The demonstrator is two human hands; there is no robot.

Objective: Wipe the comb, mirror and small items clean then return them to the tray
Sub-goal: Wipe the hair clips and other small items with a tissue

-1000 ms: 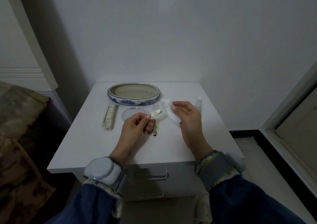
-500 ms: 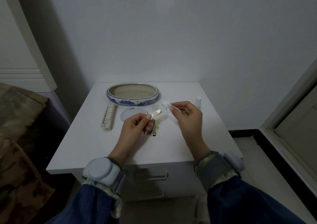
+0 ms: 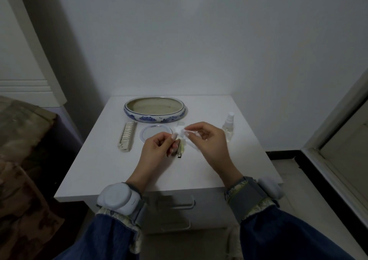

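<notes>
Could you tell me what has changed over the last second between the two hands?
The right hand brought its white wipe in to the left hand, closing over the small clip pinched there, which now hardly shows. Both grips held; nothing was released. The comb, mirror, tray and spray bottle stayed put.

Legible text: none. The tray [image 3: 155, 118] carries blue painted decoration on its outer wall, without letters or numbers. The spray bottle [image 3: 228, 127] shows no readable label, and the wrist devices [image 3: 114, 198] bear no readable markings.
</notes>
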